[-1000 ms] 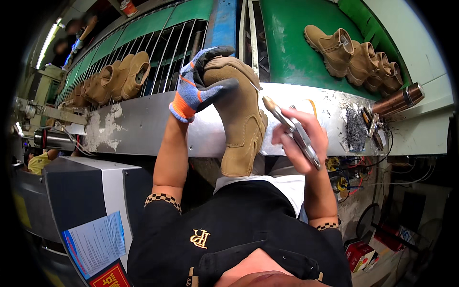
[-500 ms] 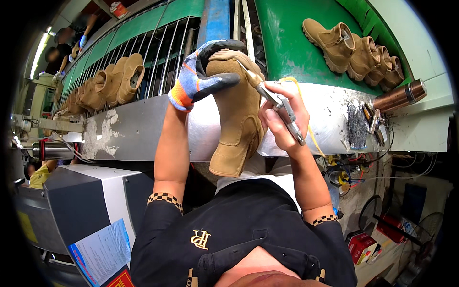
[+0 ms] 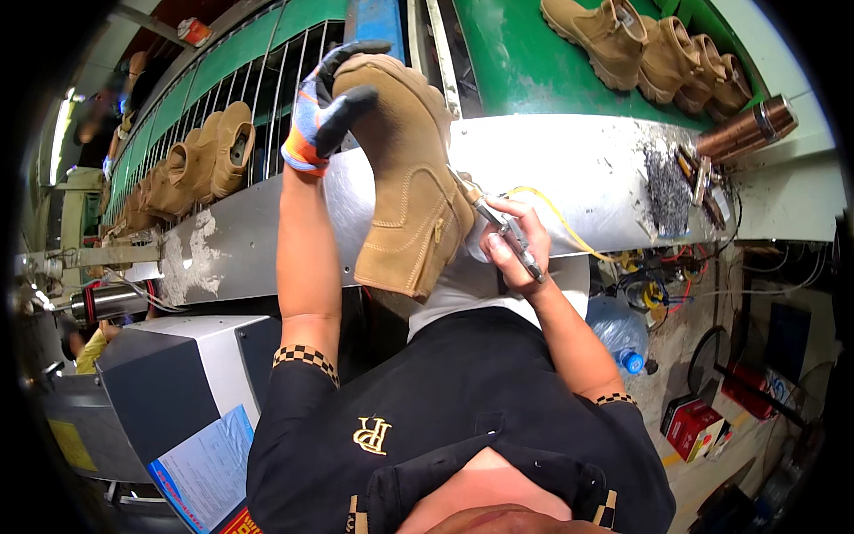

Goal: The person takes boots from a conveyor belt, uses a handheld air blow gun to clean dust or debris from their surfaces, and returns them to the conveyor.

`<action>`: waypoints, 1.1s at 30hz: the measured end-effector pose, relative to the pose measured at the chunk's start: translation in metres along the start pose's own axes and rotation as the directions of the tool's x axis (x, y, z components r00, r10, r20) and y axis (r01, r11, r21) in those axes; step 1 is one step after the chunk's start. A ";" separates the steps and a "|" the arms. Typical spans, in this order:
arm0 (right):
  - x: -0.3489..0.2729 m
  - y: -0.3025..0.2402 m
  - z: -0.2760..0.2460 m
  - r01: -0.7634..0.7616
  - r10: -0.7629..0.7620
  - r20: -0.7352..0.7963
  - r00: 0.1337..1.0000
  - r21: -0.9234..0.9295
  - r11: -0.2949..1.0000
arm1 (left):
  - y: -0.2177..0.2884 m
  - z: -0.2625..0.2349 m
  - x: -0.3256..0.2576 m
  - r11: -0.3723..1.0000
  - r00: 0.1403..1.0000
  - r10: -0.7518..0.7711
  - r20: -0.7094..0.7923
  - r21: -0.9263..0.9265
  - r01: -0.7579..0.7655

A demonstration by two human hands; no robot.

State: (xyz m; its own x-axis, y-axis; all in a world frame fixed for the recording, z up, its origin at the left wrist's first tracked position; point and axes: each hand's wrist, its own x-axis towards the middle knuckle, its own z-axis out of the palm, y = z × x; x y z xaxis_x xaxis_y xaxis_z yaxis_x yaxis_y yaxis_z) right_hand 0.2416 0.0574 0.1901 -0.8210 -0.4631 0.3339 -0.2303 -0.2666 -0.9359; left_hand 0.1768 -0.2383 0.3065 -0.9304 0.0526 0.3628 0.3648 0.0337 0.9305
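Sharing free space over the bench edge (image 3: 636,237), left hand (image 3: 318,120) grips a boot (image 3: 400,169), right hand (image 3: 535,238) a tool (image 3: 491,214) perhaps touching it.

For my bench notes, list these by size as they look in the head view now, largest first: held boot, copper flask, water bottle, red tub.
1. Held boot
2. Copper flask and water bottle: too alike to rank; the bottle is partly hidden
3. Red tub
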 end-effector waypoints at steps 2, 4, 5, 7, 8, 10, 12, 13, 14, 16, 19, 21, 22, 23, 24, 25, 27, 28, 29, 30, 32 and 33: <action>-0.009 0.002 0.004 -0.011 0.013 -0.026 1.000 0.046 0.999 | -0.004 -0.001 0.002 0.998 0.998 0.051 0.038 0.033 -0.052; -0.019 -0.001 0.002 -0.106 0.110 -0.031 0.993 0.124 0.987 | -0.006 -0.003 0.002 1.000 0.999 0.012 0.036 -0.017 -0.011; -0.022 0.001 0.002 -0.110 0.115 -0.034 0.993 0.126 0.986 | -0.009 -0.007 0.002 1.000 0.999 0.025 0.035 0.003 -0.025; -0.027 0.006 0.000 -0.115 0.123 -0.055 0.991 0.128 0.985 | -0.023 -0.020 0.002 0.999 0.998 -0.019 0.055 -0.037 0.021; -0.030 0.013 -0.001 -0.080 0.082 -0.032 0.996 0.047 0.996 | -0.026 -0.024 -0.001 0.999 1.000 -0.013 0.007 -0.043 0.014; -0.035 0.013 -0.004 -0.134 0.138 -0.048 0.989 0.076 0.988 | -0.038 -0.033 -0.002 0.997 1.000 -0.019 -0.025 -0.078 0.017; -0.036 0.010 -0.004 -0.167 0.172 -0.041 0.984 0.119 0.979 | -0.045 -0.048 -0.011 0.996 0.997 -0.061 -0.049 -0.070 0.057; -0.038 0.009 -0.003 -0.185 0.191 -0.027 0.981 0.148 0.972 | -0.050 -0.063 -0.017 0.992 0.995 -0.092 -0.042 -0.093 0.088; -0.039 0.010 -0.005 -0.201 0.209 -0.033 0.977 0.156 0.967 | -0.045 -0.051 -0.018 0.977 0.992 -0.124 -0.014 -0.177 0.120; -0.040 0.010 -0.006 -0.239 0.251 -0.048 0.967 0.175 0.955 | -0.056 -0.057 -0.024 0.965 0.985 -0.171 0.020 -0.198 0.171; -0.040 0.015 -0.002 -0.244 0.272 -0.094 0.958 0.231 0.942 | -0.053 -0.042 -0.045 0.941 0.978 -0.194 -0.070 -0.295 0.166; -0.036 0.016 0.004 -0.221 0.254 -0.105 0.961 0.258 0.941 | -0.058 -0.051 -0.072 0.949 0.931 -0.260 -0.255 -0.248 0.197; -0.033 0.015 0.005 -0.206 0.239 -0.108 0.965 0.254 0.945 | -0.063 -0.058 -0.087 0.930 0.893 -0.315 -0.322 -0.294 0.222; -0.029 0.015 0.007 -0.191 0.225 -0.115 0.968 0.249 0.950 | -0.067 -0.060 -0.099 0.907 0.847 -0.371 -0.381 -0.343 0.243; -0.025 0.014 0.011 -0.163 0.205 -0.134 0.970 0.270 0.949 | -0.064 -0.056 -0.110 0.863 0.814 -0.429 -0.392 -0.442 0.242; -0.021 0.015 0.012 -0.155 0.196 -0.135 0.971 0.261 0.953 | -0.062 -0.052 -0.120 0.810 0.778 -0.488 -0.396 -0.537 0.235; -0.013 0.015 0.016 -0.143 0.178 -0.121 0.977 0.250 0.957 | -0.062 -0.062 -0.149 0.837 0.759 -0.479 -0.441 -0.489 0.244; -0.011 0.020 0.020 -0.135 0.175 -0.131 0.976 0.270 0.953 | -0.063 -0.069 -0.161 0.850 0.760 -0.470 -0.448 -0.462 0.253; -0.008 0.020 0.021 -0.144 0.183 -0.123 0.975 0.277 0.950 | -0.065 -0.076 -0.176 0.863 0.759 -0.459 -0.462 -0.433 0.258; -0.004 0.019 0.021 -0.153 0.193 -0.122 0.974 0.280 0.948 | -0.063 -0.069 -0.180 0.896 0.762 -0.419 -0.494 -0.361 0.258; 0.000 0.025 0.022 -0.180 0.216 -0.128 0.968 0.246 0.952 | -0.053 -0.058 -0.202 0.864 0.615 -0.497 -0.612 -0.415 0.285; 0.002 0.026 0.023 -0.179 0.212 -0.133 0.968 0.222 0.958 | -0.045 -0.053 -0.209 0.834 0.569 -0.548 -0.613 -0.455 0.312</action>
State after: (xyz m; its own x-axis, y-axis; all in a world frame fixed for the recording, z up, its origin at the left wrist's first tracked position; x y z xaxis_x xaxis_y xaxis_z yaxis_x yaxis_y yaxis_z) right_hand 0.2458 0.0299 0.1688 -0.9132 -0.3924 0.1099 0.0428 -0.3605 -0.9318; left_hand 0.3528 -0.3041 0.1913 -0.7518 -0.6006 -0.2720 -0.0028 -0.4096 0.9122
